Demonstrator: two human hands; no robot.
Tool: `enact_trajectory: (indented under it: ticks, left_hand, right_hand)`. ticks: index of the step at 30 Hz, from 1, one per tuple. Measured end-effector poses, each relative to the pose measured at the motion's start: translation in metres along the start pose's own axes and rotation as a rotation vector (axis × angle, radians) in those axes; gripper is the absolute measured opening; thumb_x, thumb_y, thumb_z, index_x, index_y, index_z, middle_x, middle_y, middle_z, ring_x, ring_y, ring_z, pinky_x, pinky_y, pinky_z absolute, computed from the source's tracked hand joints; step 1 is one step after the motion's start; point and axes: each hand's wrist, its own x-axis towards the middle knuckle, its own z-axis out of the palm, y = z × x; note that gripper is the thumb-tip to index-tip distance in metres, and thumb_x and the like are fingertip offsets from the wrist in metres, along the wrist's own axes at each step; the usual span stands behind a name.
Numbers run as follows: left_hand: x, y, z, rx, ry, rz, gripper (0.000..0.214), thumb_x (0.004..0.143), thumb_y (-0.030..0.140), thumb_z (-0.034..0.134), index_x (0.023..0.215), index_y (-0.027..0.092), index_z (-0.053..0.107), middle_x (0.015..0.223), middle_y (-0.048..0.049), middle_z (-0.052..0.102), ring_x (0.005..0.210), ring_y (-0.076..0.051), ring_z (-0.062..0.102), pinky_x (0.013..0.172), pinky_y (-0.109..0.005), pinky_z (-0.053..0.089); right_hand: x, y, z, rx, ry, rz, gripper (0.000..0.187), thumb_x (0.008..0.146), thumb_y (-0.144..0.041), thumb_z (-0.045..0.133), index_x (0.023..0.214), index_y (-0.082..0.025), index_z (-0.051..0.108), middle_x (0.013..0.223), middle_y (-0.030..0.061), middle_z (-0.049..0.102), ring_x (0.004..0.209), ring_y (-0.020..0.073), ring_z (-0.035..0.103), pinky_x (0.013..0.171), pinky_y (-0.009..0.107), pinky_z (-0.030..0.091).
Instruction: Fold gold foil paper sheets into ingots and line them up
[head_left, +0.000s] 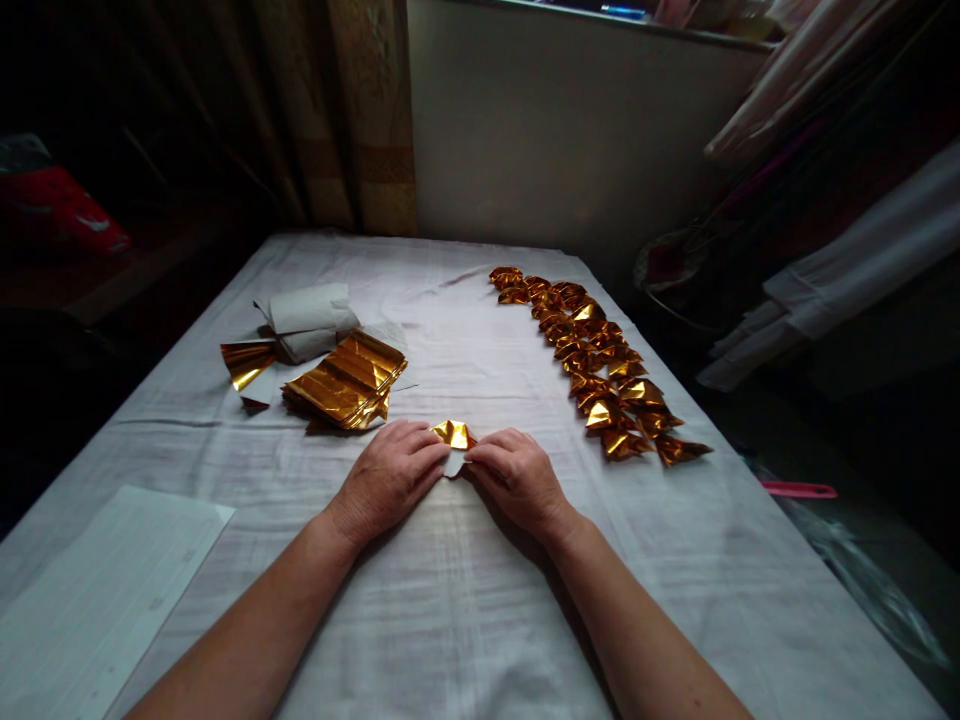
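Between my two hands is a small sheet of gold foil paper (452, 434), partly folded, with its white backing showing on the near side. My left hand (394, 475) grips its left edge, fingers pressed together. On the opposite edge my right hand (519, 478) pinches the paper with thumb and fingers. Just beyond my left hand lies a stack of flat gold foil sheets (349, 380). Over to the right, folded gold foil pieces (592, 365) sit in rows along the table. The undersides of my fingers are hidden.
White paper bundles (311, 315) and a loose curled foil sheet (251, 368) lie beside the stack. A ruled paper sheet (112, 600) rests at the near left of the cloth-covered table (450, 620). Hanging clothes (862, 260) and a pink handle (799, 490) are off the right edge.
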Motion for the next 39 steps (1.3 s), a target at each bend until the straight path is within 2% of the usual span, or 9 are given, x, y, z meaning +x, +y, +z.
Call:
enact_trajectory:
  ticks: [4, 7, 10, 17, 24, 28, 31, 36, 39]
  left_hand:
    - [0.000, 0.005, 0.003, 0.032, 0.053, -0.012, 0.015, 0.094, 0.022, 0.056, 0.102, 0.020, 0.069, 0.106, -0.0065, 0.072, 0.112, -0.026, 0.059, 0.100, -0.044, 0.048]
    - [0.000, 0.010, 0.006, -0.006, 0.066, -0.035, 0.017, 0.095, 0.019, 0.052, 0.097, 0.020, 0.069, 0.105, -0.0071, 0.072, 0.106, -0.022, 0.061, 0.095, -0.039, 0.052]
    - [-0.001, 0.011, 0.008, -0.039, 0.057, -0.046, 0.020, 0.097, 0.021, 0.048, 0.101, 0.020, 0.068, 0.107, -0.0076, 0.071, 0.102, -0.020, 0.063, 0.091, -0.036, 0.055]
    - [-0.001, 0.013, -0.001, -0.072, -0.059, 0.010, 0.028, 0.099, 0.026, 0.047, 0.121, 0.027, 0.065, 0.113, -0.0071, 0.068, 0.105, -0.021, 0.062, 0.092, -0.037, 0.054]
    - [-0.001, 0.011, -0.010, -0.114, -0.122, 0.079, 0.030, 0.097, 0.022, 0.048, 0.123, 0.026, 0.064, 0.111, -0.0076, 0.065, 0.106, -0.021, 0.060, 0.095, -0.038, 0.051]
    - [0.002, 0.014, -0.013, -0.052, -0.171, 0.089, 0.025, 0.097, 0.025, 0.050, 0.115, 0.024, 0.067, 0.108, -0.0080, 0.063, 0.105, -0.022, 0.059, 0.095, -0.038, 0.051]
    - [0.004, 0.016, -0.015, -0.028, -0.175, 0.097, 0.023, 0.096, 0.026, 0.051, 0.110, 0.024, 0.068, 0.106, -0.0077, 0.064, 0.105, -0.023, 0.059, 0.095, -0.039, 0.051]
    - [0.004, 0.016, -0.014, -0.036, -0.137, 0.108, 0.022, 0.095, 0.024, 0.052, 0.109, 0.023, 0.069, 0.108, -0.0078, 0.065, 0.105, -0.023, 0.060, 0.096, -0.040, 0.051]
    - [0.002, 0.015, -0.012, -0.041, -0.121, 0.099, 0.022, 0.095, 0.025, 0.052, 0.109, 0.024, 0.069, 0.107, -0.0074, 0.065, 0.104, -0.023, 0.060, 0.095, -0.039, 0.051]
  right_hand:
    - [0.001, -0.004, 0.001, 0.025, 0.036, 0.053, 0.004, 0.089, -0.025, 0.066, 0.092, -0.024, 0.068, 0.091, 0.0043, 0.069, 0.086, 0.0201, 0.062, 0.078, 0.032, 0.047]
    - [0.003, -0.005, 0.004, 0.066, 0.047, 0.128, 0.015, 0.084, -0.020, 0.067, 0.098, -0.023, 0.062, 0.097, 0.0055, 0.067, 0.088, 0.0207, 0.061, 0.078, 0.032, 0.048]
    - [0.004, -0.005, 0.006, 0.095, 0.062, 0.167, 0.018, 0.081, -0.018, 0.067, 0.096, -0.023, 0.057, 0.094, 0.0044, 0.063, 0.083, 0.0198, 0.059, 0.075, 0.031, 0.049]
    - [0.003, -0.005, 0.007, 0.116, 0.060, 0.179, 0.018, 0.081, -0.022, 0.066, 0.093, -0.023, 0.054, 0.094, 0.0041, 0.060, 0.083, 0.0195, 0.058, 0.074, 0.031, 0.048]
    - [0.004, -0.003, 0.008, 0.140, 0.056, 0.181, 0.013, 0.083, -0.017, 0.061, 0.090, -0.023, 0.053, 0.090, 0.0029, 0.058, 0.083, 0.0196, 0.056, 0.075, 0.031, 0.047]
    - [0.004, 0.000, 0.008, 0.157, 0.063, 0.186, 0.011, 0.084, -0.015, 0.056, 0.090, -0.024, 0.054, 0.089, 0.0031, 0.057, 0.083, 0.0194, 0.057, 0.075, 0.031, 0.047]
    - [0.002, 0.001, 0.009, 0.158, 0.099, 0.191, 0.015, 0.084, -0.012, 0.053, 0.094, -0.023, 0.054, 0.091, 0.0039, 0.057, 0.080, 0.0182, 0.058, 0.073, 0.030, 0.049]
    - [-0.003, 0.002, 0.015, 0.096, 0.235, 0.209, 0.031, 0.082, -0.010, 0.053, 0.111, -0.020, 0.054, 0.100, 0.0069, 0.061, 0.075, 0.0171, 0.060, 0.073, 0.031, 0.052]
    - [-0.004, 0.001, 0.015, 0.017, 0.253, 0.191, 0.028, 0.084, -0.013, 0.058, 0.111, -0.019, 0.058, 0.096, 0.0067, 0.067, 0.082, 0.0207, 0.063, 0.076, 0.034, 0.052]
